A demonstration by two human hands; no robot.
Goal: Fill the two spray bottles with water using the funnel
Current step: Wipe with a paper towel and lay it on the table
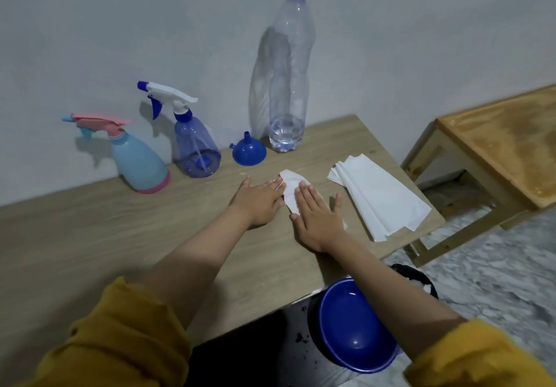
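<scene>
Right hand [317, 216] lies flat, fingers straight, pressing a small white tissue [291, 182] onto the wooden table [90, 236]. Left hand [258, 201] also flat and relaxed beside it, fingertips touching the tissue's left edge, gripping nothing. Looks like wiping or blotting — judged, not certain.

Just right of the hands: a stack of white paper towels [380, 194] near the table edge. Behind the hands, along the wall, the task items stand apart from both hands: blue funnel [249, 152] resting wide mouth down, spout up; left of it the clear blue spray bottle [195, 146] with white-blue trigger head on; further left the light blue spray bottle [138, 161] with pink trigger head on. Right of the funnel, a tall clear water bottle [290, 64], capped, only a little water at the bottom.

Handling guesses: spray bottles are light, thin plastic, probably tippy when low on water — hold round the body, twist the collar under the trigger to open. Funnel is stiff, light; pinch the spout or rim. Tall bottle is soft-walled and may buckle; grip mid-body. Any of them may be slick if wet.

Below the table edge: a blue bowl [355, 326] on a dark surface.
</scene>
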